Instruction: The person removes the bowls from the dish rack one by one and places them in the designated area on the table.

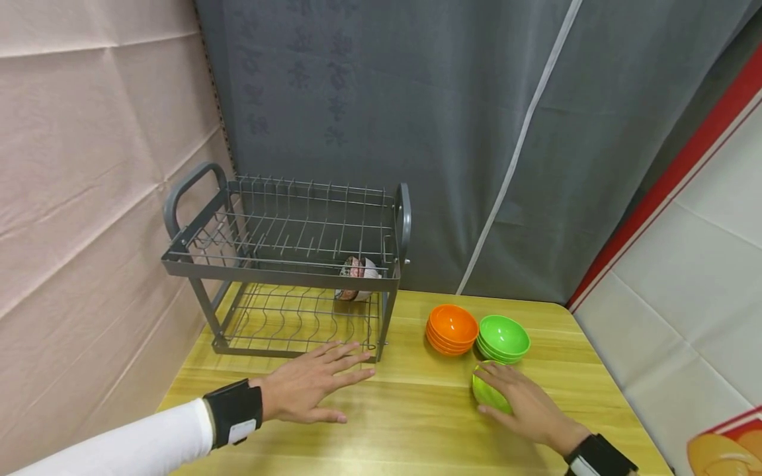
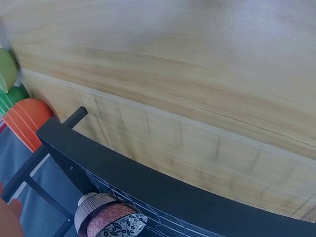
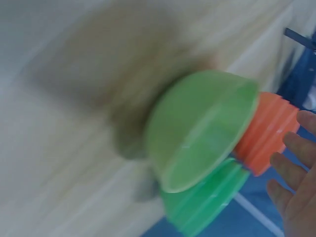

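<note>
My right hand (image 1: 524, 404), its fingers extended, hovers by a single yellow-green bowl (image 1: 487, 394) and partly hides it in the head view. In the right wrist view this bowl (image 3: 197, 128) stands apart from the fingertips (image 3: 289, 170). Just behind it are a stack of green bowls (image 1: 503, 337) and, to the left, a stack of orange bowls (image 1: 454, 328). My left hand (image 1: 312, 385) holds nothing; its fingers are spread above the table, in front of the dark two-tier dish rack (image 1: 280, 276).
Patterned bowls (image 1: 357, 294) sit at the right end of the rack's lower tier, partly hidden by the frame. A grey curtain (image 1: 452, 145) hangs behind the wooden table (image 1: 417, 423). Pale cloth (image 1: 89, 198) borders the left, and a white panel (image 1: 684, 284) the right.
</note>
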Tool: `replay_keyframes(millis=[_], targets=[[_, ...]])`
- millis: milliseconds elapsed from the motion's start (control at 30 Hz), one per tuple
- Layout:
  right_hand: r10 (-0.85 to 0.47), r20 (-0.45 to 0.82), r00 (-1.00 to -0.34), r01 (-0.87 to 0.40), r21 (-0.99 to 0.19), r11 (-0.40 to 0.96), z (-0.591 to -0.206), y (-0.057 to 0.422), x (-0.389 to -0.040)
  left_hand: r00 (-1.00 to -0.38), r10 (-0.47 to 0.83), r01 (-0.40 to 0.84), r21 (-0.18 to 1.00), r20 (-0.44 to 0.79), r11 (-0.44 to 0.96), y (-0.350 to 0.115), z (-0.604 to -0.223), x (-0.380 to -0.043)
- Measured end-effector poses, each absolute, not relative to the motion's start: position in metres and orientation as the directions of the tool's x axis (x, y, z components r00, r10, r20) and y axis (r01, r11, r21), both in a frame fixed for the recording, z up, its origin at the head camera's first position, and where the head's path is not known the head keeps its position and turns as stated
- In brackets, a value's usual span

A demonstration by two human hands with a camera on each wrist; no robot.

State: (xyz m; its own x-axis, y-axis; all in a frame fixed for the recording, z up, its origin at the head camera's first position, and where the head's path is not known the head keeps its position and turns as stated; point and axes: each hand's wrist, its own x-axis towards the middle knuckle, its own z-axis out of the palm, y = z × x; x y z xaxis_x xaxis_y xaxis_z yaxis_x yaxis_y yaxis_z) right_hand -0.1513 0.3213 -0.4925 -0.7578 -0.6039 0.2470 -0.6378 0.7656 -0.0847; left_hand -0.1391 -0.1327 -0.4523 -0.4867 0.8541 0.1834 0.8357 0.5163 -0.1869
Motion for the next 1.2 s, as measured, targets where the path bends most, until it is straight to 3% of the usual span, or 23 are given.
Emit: replay_keyframes(millis=[600,867,1200], targets=[[-0.739,0.331,-0.587,-0.788,-0.024,0.615,-0.459,0.262,-0.163,-0.505,0.839,0.82,-0.193,0.202,0.539,-0.141,-0.451,-0.137],[-0.753,0.274,-0.598,-0.786,-0.015,0.618,-0.455,0.241,-0.162,-0.513,0.83,0.815,-0.181,0.219,0.551,-0.143,-0.45,-0.136],[-0.804,0.266,-0.533,-0.836,-0.019,0.548,-0.462,0.213,-0.166,-0.546,0.816,0.807,-0.144,0.192,0.573,-0.15,-0.444,-0.136]])
